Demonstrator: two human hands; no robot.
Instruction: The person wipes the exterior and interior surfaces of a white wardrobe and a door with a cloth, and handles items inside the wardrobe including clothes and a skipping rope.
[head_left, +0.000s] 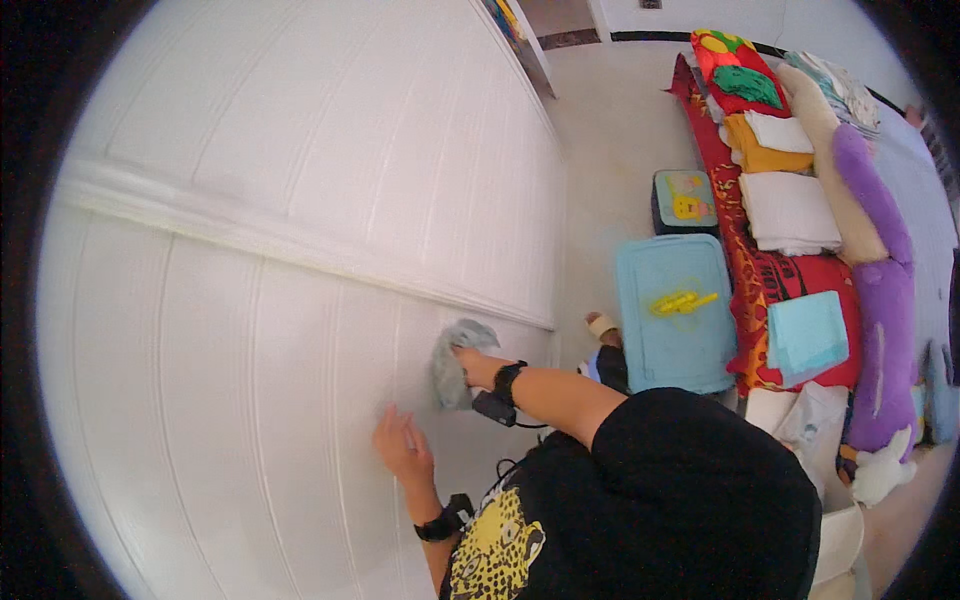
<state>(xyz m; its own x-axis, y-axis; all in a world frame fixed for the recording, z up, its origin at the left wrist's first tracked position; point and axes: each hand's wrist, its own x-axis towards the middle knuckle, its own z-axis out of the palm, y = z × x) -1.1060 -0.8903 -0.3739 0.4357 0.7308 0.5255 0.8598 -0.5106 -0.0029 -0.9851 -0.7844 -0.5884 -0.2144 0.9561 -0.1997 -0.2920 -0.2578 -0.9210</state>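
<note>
My right hand (466, 363) holds a crumpled grey-green cloth (448, 375) against a white panelled surface (300, 390) with grooves, perhaps a cabinet or wardrobe door. The cloth spreads around my fingers and partly hides them. Lower and to the left, my left hand (405, 444) is beside the same surface with its fingers apart and nothing in it. Blur leaves it unclear whether its fingertips touch the panel. Both wrists wear black straps, and a small black device is at the right wrist.
A pale ridge (300, 259) crosses the panels. On the right, a light-blue storage box lid (675, 352) carries a yellow object (682, 302), beside a smaller patterned box (684, 201). Folded cloths (791, 214) and a long purple plush (885, 322) lie on a bed. A foot shows near the blue box.
</note>
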